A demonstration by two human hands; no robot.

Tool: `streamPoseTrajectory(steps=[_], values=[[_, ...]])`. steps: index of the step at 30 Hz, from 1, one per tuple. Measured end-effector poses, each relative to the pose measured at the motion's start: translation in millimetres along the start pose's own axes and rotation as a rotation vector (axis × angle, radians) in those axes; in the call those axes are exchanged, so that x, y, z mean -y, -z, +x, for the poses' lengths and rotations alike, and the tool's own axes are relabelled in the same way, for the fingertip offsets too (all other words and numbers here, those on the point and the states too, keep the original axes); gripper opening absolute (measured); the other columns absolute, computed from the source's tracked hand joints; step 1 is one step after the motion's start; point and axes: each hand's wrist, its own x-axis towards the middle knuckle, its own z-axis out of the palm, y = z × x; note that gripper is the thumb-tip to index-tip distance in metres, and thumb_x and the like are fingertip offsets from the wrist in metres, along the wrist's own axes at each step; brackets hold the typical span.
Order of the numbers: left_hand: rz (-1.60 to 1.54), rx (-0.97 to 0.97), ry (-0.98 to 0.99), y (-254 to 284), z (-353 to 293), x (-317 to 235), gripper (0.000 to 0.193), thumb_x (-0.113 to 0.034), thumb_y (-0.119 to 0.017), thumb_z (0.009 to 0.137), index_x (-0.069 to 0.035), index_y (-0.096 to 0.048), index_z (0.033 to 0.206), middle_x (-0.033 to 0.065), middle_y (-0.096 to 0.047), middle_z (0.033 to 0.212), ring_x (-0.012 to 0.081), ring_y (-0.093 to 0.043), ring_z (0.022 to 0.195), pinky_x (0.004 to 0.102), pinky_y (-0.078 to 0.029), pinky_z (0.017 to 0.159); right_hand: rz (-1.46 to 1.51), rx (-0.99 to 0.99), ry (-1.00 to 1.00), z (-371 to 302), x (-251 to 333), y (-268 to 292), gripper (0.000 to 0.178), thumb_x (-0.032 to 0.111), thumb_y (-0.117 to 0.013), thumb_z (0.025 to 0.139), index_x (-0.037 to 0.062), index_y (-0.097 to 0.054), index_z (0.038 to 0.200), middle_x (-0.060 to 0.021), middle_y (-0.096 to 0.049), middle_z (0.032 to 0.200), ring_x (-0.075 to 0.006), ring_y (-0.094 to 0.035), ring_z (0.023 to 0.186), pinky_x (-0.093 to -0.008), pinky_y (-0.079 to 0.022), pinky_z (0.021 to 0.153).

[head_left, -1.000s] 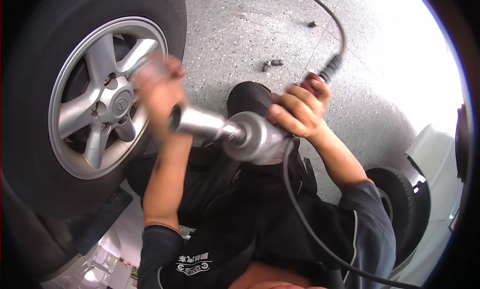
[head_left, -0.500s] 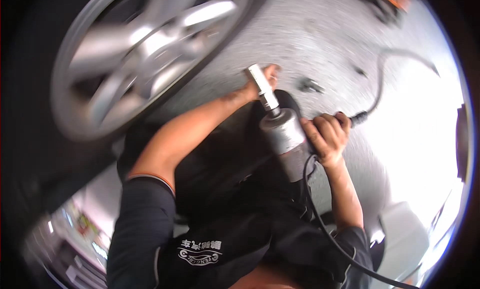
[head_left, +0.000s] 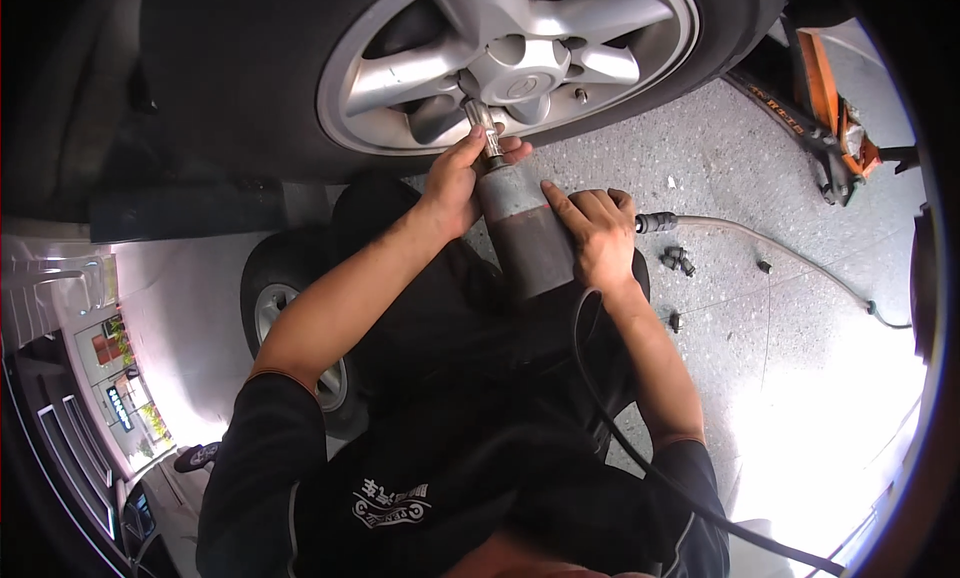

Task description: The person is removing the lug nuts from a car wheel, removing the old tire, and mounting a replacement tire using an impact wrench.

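Observation:
A grey, cylinder-bodied impact wrench (head_left: 525, 233) points up toward the silver alloy wheel (head_left: 490, 13). My right hand (head_left: 600, 243) is closed around its handle, with the index finger stretched along the body. On the wrench's front is a long chrome socket (head_left: 482, 123). My left hand (head_left: 452, 190) grips this socket, thumb on the near side and fingers behind. The socket's tip is at a lug hole below left of the wheel's centre cap (head_left: 525, 86). Whether it sits on a nut is hidden. A nut (head_left: 581, 95) shows in another hole.
Several dark lug nuts (head_left: 680, 261) lie on the speckled floor. An air hose (head_left: 770, 240) runs right from the wrench handle; a black cable (head_left: 640, 456) crosses my right arm. An orange jack (head_left: 825, 88) stands beyond the tire. Another wheel (head_left: 275, 308) is at my left.
The wrench and socket have come up to the wheel, which now sits nearer the middle of the view. My left hand has moved from beside the socket's end to around it.

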Motion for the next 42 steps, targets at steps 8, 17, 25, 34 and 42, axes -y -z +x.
streamPoseTrajectory(steps=[8,17,25,34,42], values=[[0.201,-0.008,0.095,-7.5,5.0,4.3,0.035,-0.027,-0.077,0.083,-0.007,-0.060,0.105,0.0066,-0.064,0.092,0.0186,-0.064,0.083,0.0357,-0.055,0.076,0.040,0.141,-0.038,16.0,-3.4,-12.8,0.025,0.008,-0.052,0.080,0.0116,-0.061,0.103,-0.0055,-0.063,0.088,-0.0250,-0.061,0.089,-0.0412,-0.041,0.084],[0.298,-0.079,0.003,-12.0,7.3,-0.5,0.020,-0.010,-0.075,0.075,-0.009,-0.061,0.090,-0.0007,-0.058,0.080,0.0119,-0.057,0.073,0.0311,-0.050,0.064,0.164,0.042,-0.049,11.0,-2.9,-35.2,0.028,0.005,-0.053,0.077,0.0076,-0.061,0.103,-0.0091,-0.062,0.084,-0.0294,-0.060,0.086,-0.0402,-0.041,0.082],[0.245,-0.113,0.046,-16.7,-8.1,11.3,0.039,-0.008,-0.076,0.075,-0.002,-0.059,0.110,0.0045,-0.063,0.088,0.0137,-0.061,0.082,0.0321,-0.051,0.072,0.149,0.068,-0.020,-1.8,-3.8,-23.8,0.034,0.004,-0.052,0.077,0.0072,-0.061,0.110,-0.0083,-0.061,0.082,-0.0282,-0.059,0.083,-0.0406,-0.041,0.080],[-0.336,0.180,0.120,14.3,20.3,-14.7,0.044,-0.048,-0.040,0.099,-0.007,-0.054,0.106,0.0063,-0.058,0.084,0.0216,-0.057,0.081,0.0360,-0.047,0.079,-0.018,-0.104,0.173,-23.3,-7.7,0.5,0.052,0.010,-0.059,0.078,0.0058,-0.057,0.130,-0.0026,-0.060,0.082,-0.0193,-0.061,0.078,-0.0382,-0.043,0.077],[0.256,0.463,-0.335,-27.3,-70.6,-25.6,0.049,-0.035,-0.055,0.098,0.002,-0.047,0.130,0.0159,-0.053,0.124,0.0259,-0.056,0.113,0.0434,-0.044,0.099,-0.150,-0.386,0.188,-61.7,6.8,53.1,0.037,0.026,-0.078,0.078,0.0139,-0.065,0.111,0.0013,-0.064,0.084,-0.0148,-0.063,0.078,-0.0390,-0.045,0.079]])
